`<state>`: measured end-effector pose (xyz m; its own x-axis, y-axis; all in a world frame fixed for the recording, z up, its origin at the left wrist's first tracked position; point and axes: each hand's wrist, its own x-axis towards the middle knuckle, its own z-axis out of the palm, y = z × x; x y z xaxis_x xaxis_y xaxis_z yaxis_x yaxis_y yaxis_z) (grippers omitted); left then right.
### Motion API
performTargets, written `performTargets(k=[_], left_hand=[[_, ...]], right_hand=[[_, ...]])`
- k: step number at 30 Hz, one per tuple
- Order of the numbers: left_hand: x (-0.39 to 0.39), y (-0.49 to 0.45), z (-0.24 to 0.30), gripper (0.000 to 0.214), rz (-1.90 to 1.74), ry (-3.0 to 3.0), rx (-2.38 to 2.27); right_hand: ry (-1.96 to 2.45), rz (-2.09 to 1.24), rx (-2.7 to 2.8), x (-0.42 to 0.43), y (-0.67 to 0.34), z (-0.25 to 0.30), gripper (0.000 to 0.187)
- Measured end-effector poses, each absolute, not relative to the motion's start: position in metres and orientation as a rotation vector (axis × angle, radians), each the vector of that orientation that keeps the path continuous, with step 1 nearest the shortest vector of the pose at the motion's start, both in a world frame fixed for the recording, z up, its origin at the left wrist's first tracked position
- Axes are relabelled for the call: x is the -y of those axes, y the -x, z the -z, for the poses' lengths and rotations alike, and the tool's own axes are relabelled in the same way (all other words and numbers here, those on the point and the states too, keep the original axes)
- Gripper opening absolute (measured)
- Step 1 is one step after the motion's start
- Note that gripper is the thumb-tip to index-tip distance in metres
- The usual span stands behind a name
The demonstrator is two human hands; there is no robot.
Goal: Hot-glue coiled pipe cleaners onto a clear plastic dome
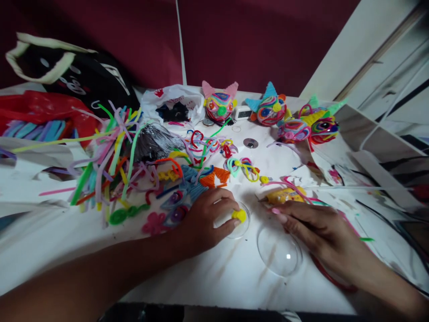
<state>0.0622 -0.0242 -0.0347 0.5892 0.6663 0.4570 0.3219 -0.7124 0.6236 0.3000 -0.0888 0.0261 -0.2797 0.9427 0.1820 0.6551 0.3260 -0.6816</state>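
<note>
My left hand [204, 221] rests on the white table, thumb and fingers pinched on a small yellow pipe-cleaner coil [239, 215] that sits in a clear plastic half-dome [241, 226]. My right hand [313, 226] lies to the right, fingers stretched out and close together over a thin tool whose tip [262, 201] pokes out past the fingertips; whether it grips the tool is unclear. A yellow glue tube [284, 195] lies just beyond those fingers. A second clear half-dome [279, 249] stands below the right hand's fingers.
A tangle of coloured pipe cleaners [110, 156] covers the left. Three pipe-cleaner cat heads [219, 105] [268, 108] [310, 126] stand at the back. Flat shapes [214, 178] and loops [243, 167] lie mid-table. A black bag [83, 76] and red bag [40, 112] sit far left.
</note>
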Motion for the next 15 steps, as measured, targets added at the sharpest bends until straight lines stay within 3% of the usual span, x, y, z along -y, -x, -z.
performTargets(k=[9,15], left_hand=[[0.023,-0.063,0.032,0.015,-0.957,-2.352,-0.758],[0.022,-0.063,0.036,0.015,-0.966,-2.343,-0.756]], right_hand=[[1.337,-0.713,2.16,0.085,-0.288,-0.012,0.019],[1.325,-0.729,2.204,0.088,-0.289,-0.006,0.032]])
